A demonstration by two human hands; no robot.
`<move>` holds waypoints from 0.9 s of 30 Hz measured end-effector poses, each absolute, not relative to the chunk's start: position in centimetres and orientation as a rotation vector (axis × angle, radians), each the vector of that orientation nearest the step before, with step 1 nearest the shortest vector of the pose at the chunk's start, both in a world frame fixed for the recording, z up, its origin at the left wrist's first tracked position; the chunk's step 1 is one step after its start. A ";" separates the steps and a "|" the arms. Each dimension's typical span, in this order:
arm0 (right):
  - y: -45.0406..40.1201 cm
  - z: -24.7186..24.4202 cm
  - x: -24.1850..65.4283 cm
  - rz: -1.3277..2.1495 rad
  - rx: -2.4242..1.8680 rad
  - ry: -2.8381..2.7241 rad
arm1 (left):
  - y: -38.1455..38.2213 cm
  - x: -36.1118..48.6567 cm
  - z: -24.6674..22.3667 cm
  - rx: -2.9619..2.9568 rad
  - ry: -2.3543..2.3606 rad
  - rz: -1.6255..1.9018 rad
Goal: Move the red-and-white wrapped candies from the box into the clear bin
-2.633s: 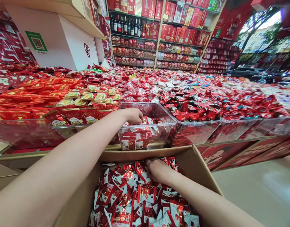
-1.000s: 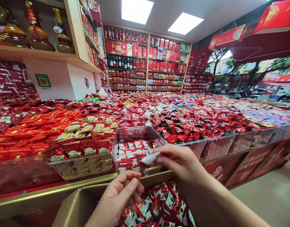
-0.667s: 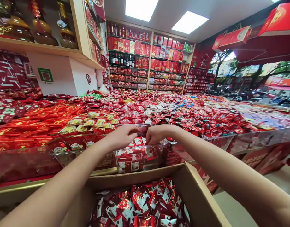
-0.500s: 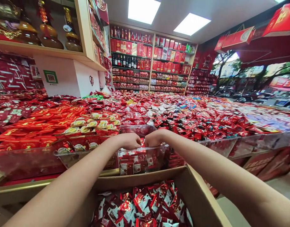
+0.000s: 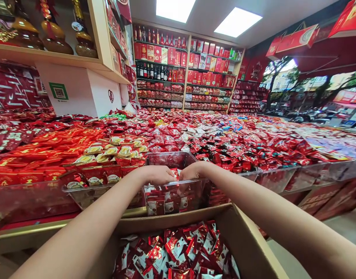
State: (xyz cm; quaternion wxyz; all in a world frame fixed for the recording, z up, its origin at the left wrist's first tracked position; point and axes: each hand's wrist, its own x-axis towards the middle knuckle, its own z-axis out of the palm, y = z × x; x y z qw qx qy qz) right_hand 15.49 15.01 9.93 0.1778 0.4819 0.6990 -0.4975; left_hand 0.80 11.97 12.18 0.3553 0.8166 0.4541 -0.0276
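Observation:
Both hands reach into a clear plastic bin (image 5: 154, 187) at the front of the display, where small red-and-white candy packets (image 5: 169, 206) stand against its front wall. My left hand (image 5: 160, 175) is closed, its fingertips at a red-and-white candy packet (image 5: 175, 173) between the hands. From the other side, my right hand (image 5: 192, 170) curls over the same packet, its lower fingers dipping behind the clear wall. The fingertips are partly hidden. Below my arms, an open cardboard box (image 5: 183, 217) holds many loose packets of the same look (image 5: 178, 248).
Left of the bin lie gold-and-red durian packets (image 5: 108, 151) and a heap of red packets (image 5: 35, 155). More wrapped sweets (image 5: 253, 147) spread to the right behind a clear rim. A cabinet corner (image 5: 108, 66) juts out at upper left. Shelves (image 5: 186, 73) line the back.
The hands have shifted slightly inside the bin, and the packet between them shows a little more. The head view has moved a bit. The box stays in place.

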 end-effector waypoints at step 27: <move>15.8 8.7 15.9 -1.527 1.357 1.969 | 13.4 1.2 10.9 1.828 1.228 -0.232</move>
